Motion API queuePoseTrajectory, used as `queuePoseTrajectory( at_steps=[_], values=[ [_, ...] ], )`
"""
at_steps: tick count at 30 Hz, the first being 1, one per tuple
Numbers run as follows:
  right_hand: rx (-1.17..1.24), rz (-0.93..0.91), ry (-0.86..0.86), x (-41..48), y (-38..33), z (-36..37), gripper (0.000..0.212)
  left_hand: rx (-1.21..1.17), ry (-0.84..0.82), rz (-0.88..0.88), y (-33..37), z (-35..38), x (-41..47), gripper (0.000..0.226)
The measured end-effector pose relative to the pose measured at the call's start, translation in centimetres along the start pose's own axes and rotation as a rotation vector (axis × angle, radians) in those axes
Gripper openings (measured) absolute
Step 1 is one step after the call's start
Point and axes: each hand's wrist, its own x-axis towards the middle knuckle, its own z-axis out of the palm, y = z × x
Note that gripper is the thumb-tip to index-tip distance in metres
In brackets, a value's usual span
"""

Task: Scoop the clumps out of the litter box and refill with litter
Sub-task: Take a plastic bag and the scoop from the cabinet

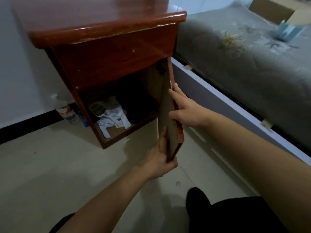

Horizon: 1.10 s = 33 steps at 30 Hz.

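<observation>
A red-brown wooden nightstand stands against the wall with its lower door swung open toward me. My left hand grips the door's bottom corner. My right hand holds the door's outer edge higher up, its fingers lying along the red face. Inside the open compartment lies a white slotted scoop on white plastic bags, with a dark object behind them. No litter box is in view.
A clear plastic bottle stands on the floor left of the nightstand, by the wall. A bed with a grey cover runs along the right, with a cardboard box on it. Pale floor tiles lie in front.
</observation>
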Motion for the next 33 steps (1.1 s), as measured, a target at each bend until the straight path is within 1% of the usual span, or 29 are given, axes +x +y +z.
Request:
queuePoseTrajectory(
  at_steps=[2, 3, 5, 6, 8, 9, 11, 13, 15, 18, 21, 25, 29, 31, 32, 33],
  values=[
    [-0.033, -0.011, 0.023, -0.2, 1.4, -0.6, 0.086, -0.099, 0.007, -0.013, 0.9, 1.7, 1.2, 0.104],
    [-0.078, -0.014, 0.037, -0.4, 2.2, -1.0, 0.084, -0.108, 0.016, 0.01, 1.5, 2.5, 1.7, 0.109],
    [-0.193, -0.009, 0.08, -0.7, 3.6, -2.3, 0.084, -0.102, 0.037, 0.094, 2.9, 4.0, 2.8, 0.113],
    [-0.284, -0.002, 0.11, -0.9, 4.3, -3.0, 0.086, -0.089, 0.041, 0.148, 3.3, 4.6, 3.5, 0.111],
    [-0.484, 0.02, 0.176, -1.0, 5.9, -4.2, 0.09, -0.007, 0.029, 0.246, 3.7, 5.6, 5.8, 0.1],
    [-0.563, 0.035, 0.204, -1.0, 6.7, -4.7, 0.092, 0.028, 0.01, 0.245, 3.8, 5.8, 7.3, 0.093],
    [-0.695, 0.037, 0.247, -1.1, 8.2, -5.4, 0.093, 0.022, -0.021, 0.174, 4.1, 5.6, 10.7, 0.089],
    [-0.811, 0.014, 0.29, -0.7, 9.4, -5.8, 0.092, 0.02, -0.053, 0.119, 4.6, 5.2, 13.7, 0.089],
    [-0.919, 0.008, 0.357, -0.3, 10.3, -6.4, 0.091, 0.071, -0.113, 0.092, 4.7, 5.1, 15.2, 0.09],
    [-1.047, 0.034, 0.448, 0.5, 12.1, -7.4, 0.09, 0.067, -0.18, 0.073, 4.2, 5.5, 16.4, 0.085],
    [-1.099, 0.072, 0.48, 1.0, 12.9, -7.5, 0.094, 0.129, -0.186, 0.059, 4.6, 4.9, 17.0, 0.08],
    [-1.072, 0.106, 0.453, 1.0, 12.6, -7.6, 0.097, 0.248, -0.065, 0.076, 4.9, 2.2, 16.0, 0.076],
    [-0.989, 0.164, 0.46, 1.4, 11.0, -6.7, 0.085, 0.442, 0.021, 0.022, 1.5, -2.7, 12.8, 0.074],
    [-0.963, 0.132, 0.522, 1.9, 10.0, -5.4, 0.077, 0.533, 0.064, -0.039, -1.2, -5.4, 10.8, 0.071],
    [-0.986, 0.083, 0.529, 2.4, 9.4, -4.4, 0.075, 0.582, 0.079, -0.072, -2.7, -6.8, 9.7, 0.07],
    [-1.016, 0.024, 0.5, 3.0, 8.8, -3.4, 0.074, 0.631, 0.085, -0.106, -4.3, -8.0, 8.6, 0.069]
  ],
)
